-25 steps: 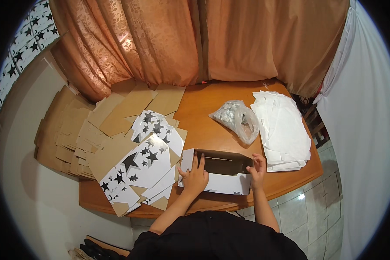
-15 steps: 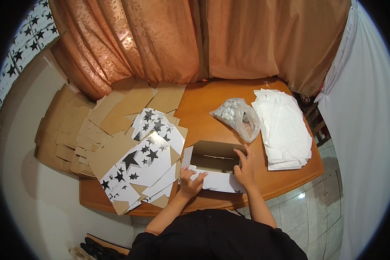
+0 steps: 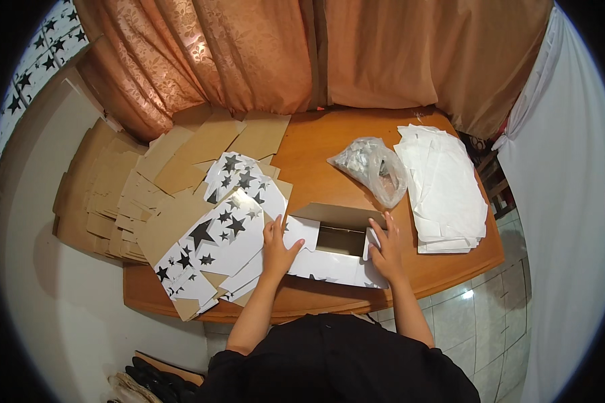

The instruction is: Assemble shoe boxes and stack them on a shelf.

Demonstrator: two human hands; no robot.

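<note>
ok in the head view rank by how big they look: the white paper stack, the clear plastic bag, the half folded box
1. white paper stack
2. half folded box
3. clear plastic bag
The box lies nearer the camera, so its lead over the bag is unsure.

left hand (image 3: 276, 250) | right hand (image 3: 385, 250) | both flat on half-folded box (image 3: 335, 250) | table (image 3: 316, 154)
</note>
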